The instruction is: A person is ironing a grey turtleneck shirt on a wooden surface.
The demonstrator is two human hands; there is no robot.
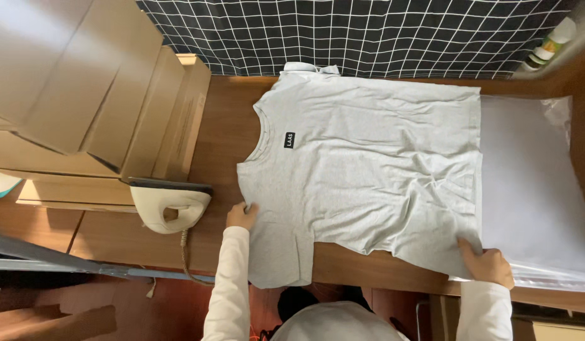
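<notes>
**A:** ok so what's actually on the table here?

**B:** a light grey t-shirt (368,164), spread flat on a wooden table (220,120), neck pointing to the left side of the shot. There's a small black label just below the collar. One sleeve hangs over the near edge of the table, the other is up by the black-and-white checked cloth (368,31) at the back.

**A:** and the hands?

**B:** left hand (242,216) is at the near shoulder, right where the sleeve starts, fingers pinching the fabric. Right hand (488,262) is down at the hem corner, fingers closed on the cloth there. Both arms in white long sleeves.

**A:** anything under the shirt?

**B:** the hem end lies on a white sheet (526,189) with clear plastic around it, which runs off to the right.

**A:** what else is around?

**B:** a cream iron (169,205) stands just beside the left hand, not touching it, cord dropping off the table edge. Behind it, a stack of cardboard boxes (84,95). Top right corner has a bottle (551,44), too blurry to say more.
</notes>
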